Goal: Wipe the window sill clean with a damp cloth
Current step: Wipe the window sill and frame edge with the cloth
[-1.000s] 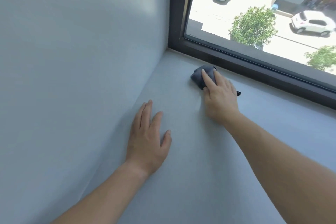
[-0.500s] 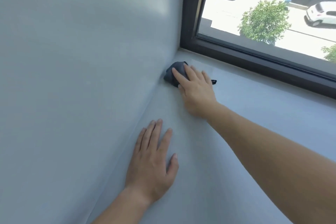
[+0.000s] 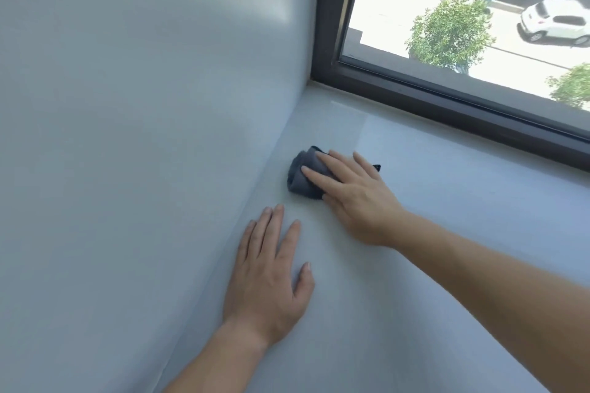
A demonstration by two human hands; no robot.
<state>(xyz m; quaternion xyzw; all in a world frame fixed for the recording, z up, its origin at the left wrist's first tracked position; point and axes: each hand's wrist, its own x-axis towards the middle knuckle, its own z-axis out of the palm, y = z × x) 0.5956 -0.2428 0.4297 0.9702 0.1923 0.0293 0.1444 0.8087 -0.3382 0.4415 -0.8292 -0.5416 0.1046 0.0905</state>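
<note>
A bunched dark grey cloth lies on the pale grey window sill, a short way from the left wall and back from the window corner. My right hand presses flat on top of the cloth, fingers spread over it and hiding most of it; a small cloth corner pokes out behind the hand. My left hand rests palm down on the sill close to the wall, fingers apart, holding nothing. A shiny damp streak shows on the sill toward the corner.
The pale side wall meets the sill on the left. A black window frame runs along the back of the sill, with glass above it showing a street, trees and cars far below.
My right hand slid the cloth left into the wall corner, then drew it back toward me along the wall. My left hand stayed flat on the sill.
</note>
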